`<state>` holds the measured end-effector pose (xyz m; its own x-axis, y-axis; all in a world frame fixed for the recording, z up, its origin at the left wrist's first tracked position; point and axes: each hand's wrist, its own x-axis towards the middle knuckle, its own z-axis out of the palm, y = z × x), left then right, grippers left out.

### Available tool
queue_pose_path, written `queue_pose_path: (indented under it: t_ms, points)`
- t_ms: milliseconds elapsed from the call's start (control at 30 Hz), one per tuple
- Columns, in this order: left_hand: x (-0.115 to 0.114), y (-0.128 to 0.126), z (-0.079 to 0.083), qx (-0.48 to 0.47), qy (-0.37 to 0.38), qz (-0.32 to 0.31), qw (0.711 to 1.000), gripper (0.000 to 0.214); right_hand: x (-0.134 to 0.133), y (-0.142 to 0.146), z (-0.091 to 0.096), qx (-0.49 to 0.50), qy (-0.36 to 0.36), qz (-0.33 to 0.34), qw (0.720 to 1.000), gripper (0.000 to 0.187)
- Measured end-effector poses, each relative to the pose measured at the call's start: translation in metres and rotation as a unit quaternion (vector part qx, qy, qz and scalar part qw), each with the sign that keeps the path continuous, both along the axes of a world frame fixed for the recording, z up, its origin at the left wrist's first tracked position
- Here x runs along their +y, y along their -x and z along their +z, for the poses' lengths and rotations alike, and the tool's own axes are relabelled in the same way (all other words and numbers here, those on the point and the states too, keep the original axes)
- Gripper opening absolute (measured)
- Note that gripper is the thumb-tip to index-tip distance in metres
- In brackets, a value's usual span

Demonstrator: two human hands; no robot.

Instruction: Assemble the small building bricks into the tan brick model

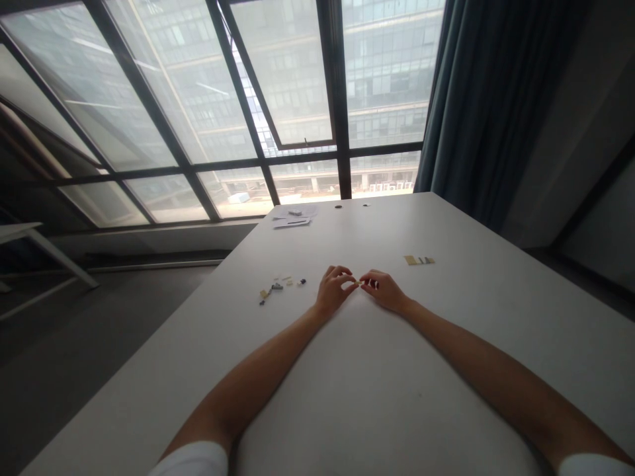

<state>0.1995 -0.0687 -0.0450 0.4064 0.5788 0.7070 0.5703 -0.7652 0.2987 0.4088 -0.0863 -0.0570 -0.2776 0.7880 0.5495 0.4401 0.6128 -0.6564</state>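
two hands meet over a white tabletop (342, 396), pinching one tiny yellowish piece (357, 283) between them.

the left hand (333, 289) grips it from 9 o'clock, the right hand (383, 289) from 3 o'clock, thumbs and forefingers nearly touching; the left forearm (268, 357) slants back to 7 o'clock, the right forearm (471, 350) to 4. fingertips cover most of the piece, so its shape can't be made out; the sleeves (193, 459) are cut off by the bottom edge. small loose pieces (278, 287) at the left hand's 9 o'clock are too small to identify.
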Motion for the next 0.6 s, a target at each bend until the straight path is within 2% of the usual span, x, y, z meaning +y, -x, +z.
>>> queue_pose_path:
  t_ms: [600]
  points:
    - [0.0006, -0.0003, -0.0012, 0.012, 0.002, -0.016, 1.000, 0.006, 0.0000, -0.0005, 0.0006, -0.039, -0.012, -0.014, 0.999, 0.011]
